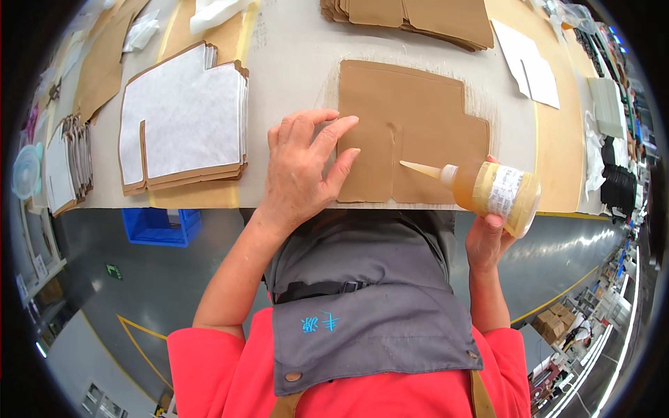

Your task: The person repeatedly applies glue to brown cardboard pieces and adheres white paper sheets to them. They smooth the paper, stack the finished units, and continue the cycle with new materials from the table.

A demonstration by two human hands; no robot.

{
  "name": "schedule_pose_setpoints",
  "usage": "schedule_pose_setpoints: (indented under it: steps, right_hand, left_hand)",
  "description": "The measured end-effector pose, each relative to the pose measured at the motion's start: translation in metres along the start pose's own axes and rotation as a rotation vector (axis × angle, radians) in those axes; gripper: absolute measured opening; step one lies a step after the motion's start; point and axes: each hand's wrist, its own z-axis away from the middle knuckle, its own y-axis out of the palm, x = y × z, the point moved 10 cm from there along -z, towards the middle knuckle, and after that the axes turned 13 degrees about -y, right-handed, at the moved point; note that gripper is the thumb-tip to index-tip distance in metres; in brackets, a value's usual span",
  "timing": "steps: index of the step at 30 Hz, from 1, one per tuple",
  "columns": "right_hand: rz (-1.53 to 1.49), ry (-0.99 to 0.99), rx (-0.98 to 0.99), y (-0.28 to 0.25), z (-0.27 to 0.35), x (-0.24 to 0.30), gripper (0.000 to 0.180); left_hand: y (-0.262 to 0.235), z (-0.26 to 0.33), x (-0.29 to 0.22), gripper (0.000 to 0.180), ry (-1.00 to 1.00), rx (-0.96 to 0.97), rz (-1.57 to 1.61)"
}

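Observation:
A flat brown cut panel (425,97) with a slit and a notched corner lies on the table in front of me. My right hand (488,240) is closed around a squeeze bottle (498,191) of amber liquid, tilted so its long pointed nozzle is over the panel near the slit. At the panel's left edge, my left hand (304,157) has its fingers apart and holds nothing; its fingertips are over or just touching the edge, I cannot tell which. To its left sits a stack of brown panels faced with white sheets (188,115).
More brown panels (425,17) are piled at the far side. A white cut sheet (533,70) lies at the far right, and another stack of pieces (67,164) stands at the far left. Below the table's near edge, a blue crate (157,228) rests on the floor.

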Motion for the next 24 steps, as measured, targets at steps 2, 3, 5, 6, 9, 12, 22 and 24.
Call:
schedule_pose_setpoints:
  steps: [2, 3, 5, 6, 9, 12, 22, 24]
  right_hand:
    - [0.015, 0.01, 0.001, -0.004, 0.006, 0.001, 0.103]
    - [0.02, 0.016, 0.005, -0.005, 0.009, 0.001, 0.104]
    - [0.018, 0.011, 0.032, -0.008, 0.014, 0.001, 0.103]
    - [0.014, -0.003, 0.052, -0.01, 0.017, 0.001, 0.101]
    - [0.039, 0.012, 0.074, -0.015, 0.028, 0.003, 0.103]
    - [0.067, -0.007, 0.106, -0.014, 0.033, 0.003, 0.108]
    - [-0.105, 0.123, -0.287, -0.069, 0.023, -0.008, 0.094]
    - [-0.318, 0.207, -0.249, -0.053, 0.001, -0.018, 0.077]
  left_hand:
    - [0.0, 0.0, 0.0, 0.04, 0.003, -0.001, -0.004]
    - [0.0, 0.0, 0.0, 0.039, 0.004, -0.004, -0.009]
    - [0.0, 0.001, 0.0, 0.039, 0.005, -0.008, -0.013]
    - [0.0, 0.001, 0.0, 0.039, 0.008, -0.011, -0.014]
    - [0.001, 0.0, 0.0, 0.042, -0.017, 0.021, -0.018]
    - [0.002, 0.0, 0.0, 0.041, -0.013, 0.011, -0.023]
    - [0.0, -0.001, 0.001, 0.042, -0.031, 0.022, -0.018]
    - [0.0, -0.001, 0.002, 0.042, -0.035, 0.016, -0.008]
